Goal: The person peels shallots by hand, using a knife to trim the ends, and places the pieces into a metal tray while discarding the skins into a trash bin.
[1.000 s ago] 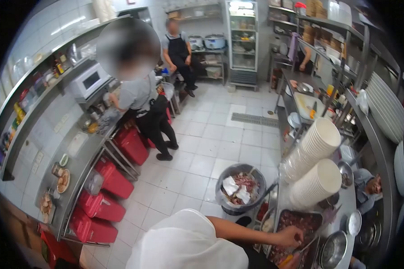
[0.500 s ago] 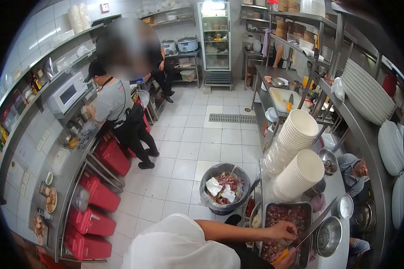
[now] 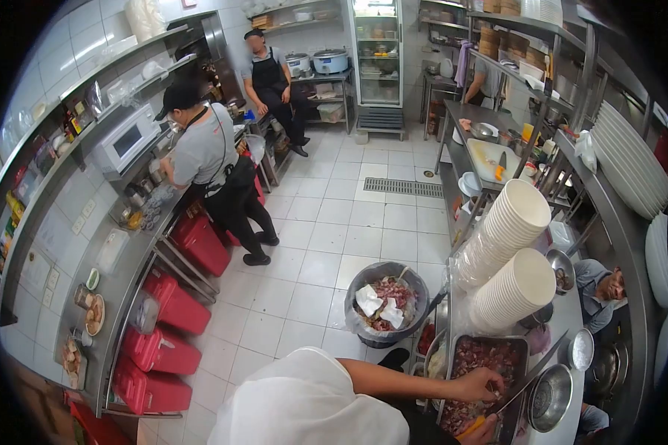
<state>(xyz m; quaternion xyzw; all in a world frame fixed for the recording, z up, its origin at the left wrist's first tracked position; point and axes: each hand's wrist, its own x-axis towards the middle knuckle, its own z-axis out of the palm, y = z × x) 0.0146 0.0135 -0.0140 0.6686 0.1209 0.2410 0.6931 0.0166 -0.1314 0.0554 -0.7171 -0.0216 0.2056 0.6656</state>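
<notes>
A metal tray [image 3: 528, 354] of chopped raw meat [image 3: 486, 356] sits at the lower right. My left hand [image 3: 480, 386] is over the meat, its fingers curled together in a pinch; what they hold, if anything, is too small to make out. Below it, my right hand [image 3: 484, 430] is closed around the yellow handle of a knife [image 3: 467, 428]. The blade slants up and right, across the tray's right side. A metal bowl [image 3: 550, 397] stands just right of the tray.
Stacked white tubs [image 3: 513, 297] stand beyond the tray. A lined bin [image 3: 387, 304] with meat scraps and white sheets is on the floor. One person [image 3: 211, 156] works at the left counter [image 3: 119, 297]; another [image 3: 278, 81] sits farther back. A third person [image 3: 600, 289] is behind the right shelving.
The view has shifted, so the whole scene sits farther right and slightly lower on the left side. My hands stay over the tray, the knife still in my right hand.
</notes>
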